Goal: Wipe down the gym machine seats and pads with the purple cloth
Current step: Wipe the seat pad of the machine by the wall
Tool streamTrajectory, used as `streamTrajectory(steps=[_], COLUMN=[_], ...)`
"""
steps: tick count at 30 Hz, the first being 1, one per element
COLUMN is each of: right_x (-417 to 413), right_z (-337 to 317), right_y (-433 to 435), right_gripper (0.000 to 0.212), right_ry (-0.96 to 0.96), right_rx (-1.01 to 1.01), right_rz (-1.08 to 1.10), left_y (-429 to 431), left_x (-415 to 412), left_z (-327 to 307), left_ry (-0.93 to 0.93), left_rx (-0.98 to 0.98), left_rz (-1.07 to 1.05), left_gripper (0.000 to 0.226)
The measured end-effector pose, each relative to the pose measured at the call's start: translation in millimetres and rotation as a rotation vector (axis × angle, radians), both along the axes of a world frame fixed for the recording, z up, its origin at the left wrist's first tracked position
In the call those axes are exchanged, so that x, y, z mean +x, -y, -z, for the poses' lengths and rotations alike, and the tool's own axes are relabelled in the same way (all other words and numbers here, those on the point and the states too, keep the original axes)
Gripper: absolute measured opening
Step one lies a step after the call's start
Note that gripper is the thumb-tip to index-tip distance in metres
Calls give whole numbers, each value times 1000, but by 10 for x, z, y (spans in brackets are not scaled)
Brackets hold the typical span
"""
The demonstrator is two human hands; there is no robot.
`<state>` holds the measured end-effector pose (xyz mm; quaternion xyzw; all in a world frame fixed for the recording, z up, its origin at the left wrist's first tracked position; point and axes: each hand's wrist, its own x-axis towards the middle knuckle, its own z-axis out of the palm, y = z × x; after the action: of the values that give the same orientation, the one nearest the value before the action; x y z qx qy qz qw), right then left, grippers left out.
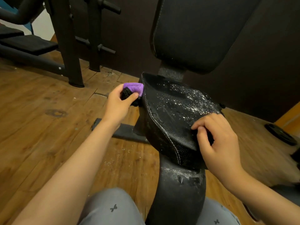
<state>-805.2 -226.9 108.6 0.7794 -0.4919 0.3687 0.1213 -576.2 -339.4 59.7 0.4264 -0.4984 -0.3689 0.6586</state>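
Head view: our left hand [118, 103] has its grip clamped on the bunched cloth [134, 87], which touches the seat [172, 111] edge. Our right hand [219, 140] curls round the seat's near corner, steadying it. We should sweep rightward from the grip across the droplets [186, 98], pressing flat.

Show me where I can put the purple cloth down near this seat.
Bare wooden plank floor lies open between the wet black padded seat and the black machine posts. Right of the seat is crowded: right hand, black round disc.
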Motion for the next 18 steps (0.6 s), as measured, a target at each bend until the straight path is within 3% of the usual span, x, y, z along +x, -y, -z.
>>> streamTrajectory(steps=[5,18], right_x=[1,13], right_z=[-7,-65], right_y=[-6,-18], right_gripper=[22,22], right_ry=[-26,-143], right_rx=[0,97], right_rz=[-9,13], left_y=[591,1473], left_x=[1,57], left_z=[22,-96], left_ry=[-14,63], left_rx=[-21,198], left_rz=[-9,84], left_gripper=[20,28])
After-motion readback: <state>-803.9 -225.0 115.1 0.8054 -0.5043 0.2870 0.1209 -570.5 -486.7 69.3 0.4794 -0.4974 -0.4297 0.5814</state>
